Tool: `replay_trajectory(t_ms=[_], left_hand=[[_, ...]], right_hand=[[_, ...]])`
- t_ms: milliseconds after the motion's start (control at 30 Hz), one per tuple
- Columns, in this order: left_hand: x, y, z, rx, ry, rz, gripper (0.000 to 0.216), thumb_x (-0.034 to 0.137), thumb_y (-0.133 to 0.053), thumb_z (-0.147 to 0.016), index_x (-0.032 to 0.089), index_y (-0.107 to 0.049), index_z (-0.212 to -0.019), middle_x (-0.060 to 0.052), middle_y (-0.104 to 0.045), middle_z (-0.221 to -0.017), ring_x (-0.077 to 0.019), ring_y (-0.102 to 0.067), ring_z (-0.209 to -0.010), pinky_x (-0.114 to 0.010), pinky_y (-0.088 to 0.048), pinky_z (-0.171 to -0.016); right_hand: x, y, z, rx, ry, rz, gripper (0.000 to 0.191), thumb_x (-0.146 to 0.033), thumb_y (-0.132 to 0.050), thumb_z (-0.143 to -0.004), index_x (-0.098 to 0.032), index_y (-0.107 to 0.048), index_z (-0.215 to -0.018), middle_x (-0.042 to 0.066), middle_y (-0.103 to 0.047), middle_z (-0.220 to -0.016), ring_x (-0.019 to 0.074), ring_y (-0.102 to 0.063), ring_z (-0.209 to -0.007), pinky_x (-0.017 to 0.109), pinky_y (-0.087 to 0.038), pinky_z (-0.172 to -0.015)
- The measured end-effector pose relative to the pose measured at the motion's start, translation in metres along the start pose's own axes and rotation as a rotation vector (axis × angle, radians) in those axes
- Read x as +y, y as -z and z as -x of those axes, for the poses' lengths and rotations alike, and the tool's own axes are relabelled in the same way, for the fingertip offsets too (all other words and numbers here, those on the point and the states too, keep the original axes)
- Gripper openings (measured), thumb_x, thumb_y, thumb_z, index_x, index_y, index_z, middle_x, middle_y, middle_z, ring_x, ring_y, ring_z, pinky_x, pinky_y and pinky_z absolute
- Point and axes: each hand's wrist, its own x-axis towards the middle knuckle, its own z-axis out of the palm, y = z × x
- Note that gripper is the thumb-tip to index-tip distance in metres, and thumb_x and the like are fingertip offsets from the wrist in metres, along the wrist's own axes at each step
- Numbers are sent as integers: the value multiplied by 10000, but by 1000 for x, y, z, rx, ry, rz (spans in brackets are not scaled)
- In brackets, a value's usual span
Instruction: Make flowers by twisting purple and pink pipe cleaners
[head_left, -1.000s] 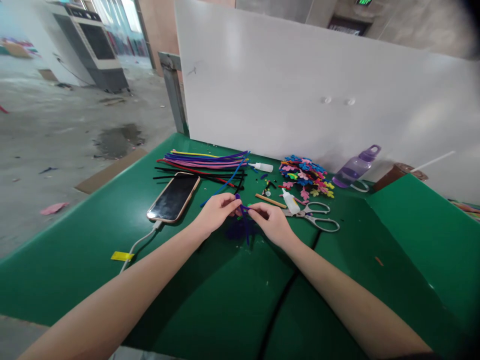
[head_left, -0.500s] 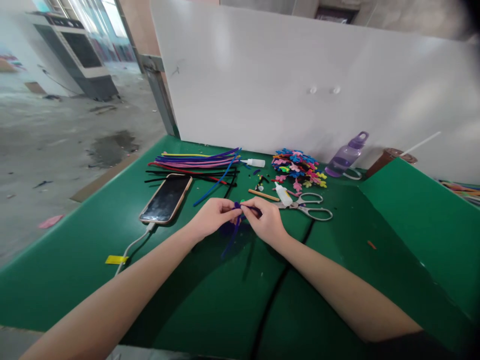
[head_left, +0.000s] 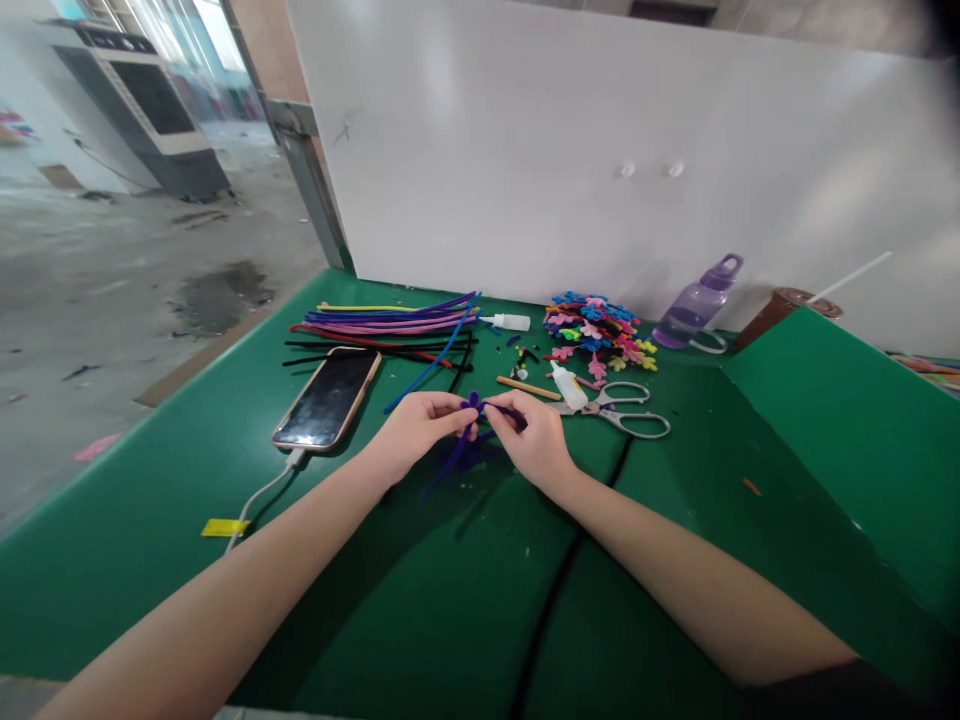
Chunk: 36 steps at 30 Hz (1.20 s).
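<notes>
Between my two hands is a purple pipe cleaner (head_left: 454,458), bent into small loops at the top, with a loose tail hanging down to the left. My left hand (head_left: 420,428) pinches the looped part from the left. From the right, my right hand (head_left: 531,438) grips it between thumb and fingertips. More purple pipe cleaner shows under my hands, though its shape is partly hidden. Scissors (head_left: 611,410) lie just right of my right hand, beside a small white glue bottle (head_left: 568,386) and a thin wooden stick (head_left: 528,388).
Straight pipe cleaners (head_left: 390,322) in several colours lie at the back left, above a phone (head_left: 328,400) on a charging cable. Bent pipe-cleaner flowers (head_left: 596,330) are heaped near the white panel (head_left: 525,150). A purple bottle (head_left: 694,308), a brown cup (head_left: 780,310) and a green board (head_left: 847,440) stand right.
The loops of the purple pipe cleaner now show more clearly above my fingertips. Its loose tail has swung further left. Both hands keep their pinch, and the view has shifted slightly.
</notes>
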Motion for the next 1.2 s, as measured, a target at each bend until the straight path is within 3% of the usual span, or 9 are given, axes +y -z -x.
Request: replay_trajectory(t_ms=[267, 433, 567, 800, 967, 1200], left_hand=[[12, -2, 3, -34, 60, -108, 184, 304, -622, -730, 139, -639, -651, -5, -635, -607, -103, -538, -558, -220, -403, -579], [10, -1, 2, 2, 37, -58, 180, 310, -625, -729, 147, -621, -651, -7, -633, -601, -113, -548, -579, -227, -409, -591], [8, 0, 1, -40, -8, -118, 207, 334, -637, -723, 144, -636, -640, -30, -659, -645, -128, -559, -620, -241, -421, -641], [6, 1, 0, -19, -47, -107, 262, 388, -623, -739, 132, -681, -743, -40, -650, -678, -143, -561, -648, -272, -435, -679], [5, 1, 0, 14, -57, -130, 224, 366, -657, -711, 145, -690, -704, -28, -656, -647, -139, -565, -631, -261, -428, -663], [4, -2, -1, -38, -24, -174, 244, 389, -654, -707, 154, -678, -646, -32, -668, -645, -149, -577, -634, -260, -433, -648]], right_hand=[[4, -3, 0, 6, 111, 19, 140, -252, -524, -832, -184, -643, -856, 22, -624, -728, 122, -542, -611, 240, -421, -556], [4, -1, 0, 4, 109, 10, 145, -265, -523, -836, -195, -618, -919, 22, -619, -783, 117, -532, -613, 246, -435, -568], [3, 1, 1, 32, 177, 30, 125, -257, -499, -849, -203, -610, -865, 14, -600, -753, 122, -528, -621, 253, -425, -571], [4, 2, 4, 6, 226, 68, 137, -247, -480, -863, -209, -604, -905, 30, -609, -796, 140, -567, -694, 267, -452, -630], [4, 2, 5, 12, 251, 88, 130, -241, -484, -868, -214, -602, -913, 26, -596, -779, 134, -559, -683, 265, -455, -631], [7, 1, 5, 9, 290, 83, 121, -230, -482, -873, -216, -599, -901, 23, -580, -774, 120, -550, -663, 246, -451, -588]])
